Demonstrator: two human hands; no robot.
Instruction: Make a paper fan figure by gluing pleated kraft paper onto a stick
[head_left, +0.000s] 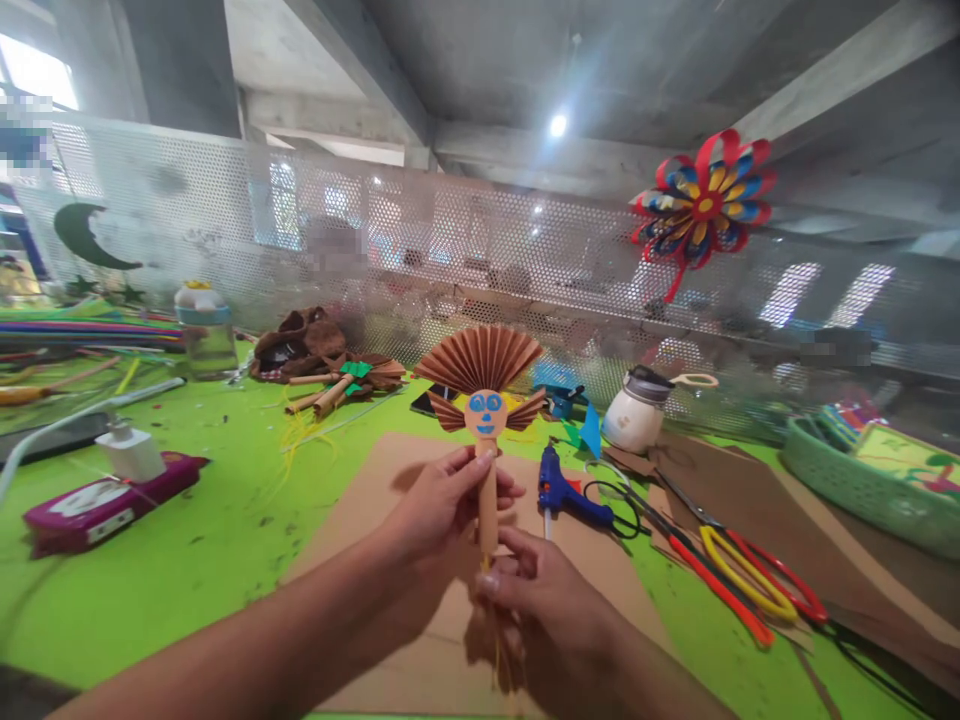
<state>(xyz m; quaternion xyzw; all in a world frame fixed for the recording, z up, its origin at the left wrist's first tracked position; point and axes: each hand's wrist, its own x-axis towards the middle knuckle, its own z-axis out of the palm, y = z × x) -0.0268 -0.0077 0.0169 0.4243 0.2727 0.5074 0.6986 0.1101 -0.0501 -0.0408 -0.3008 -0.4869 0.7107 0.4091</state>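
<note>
A paper figure [487, 412] stands upright in front of me, with a brown pleated fan above its round face and two small pleated wings at the sides. Blue eyes, nose and mouth mark the face. My left hand [454, 490] is closed around the upper part of its rolled-paper stick, just under the face. Lower down, my right hand [525, 580] pinches the yellowish strands hanging from the stick's bottom end. Beneath both hands lies a sheet of brown cardboard [352, 560].
Right of the cardboard are a blue glue gun [562, 490], scissors [750, 570] with red and yellow handles, a white jar [636, 410] and a green basket [870, 490]. A purple power strip [112, 505] lies left. Rolled-paper pieces [337, 385] sit behind, before a perforated screen [450, 240].
</note>
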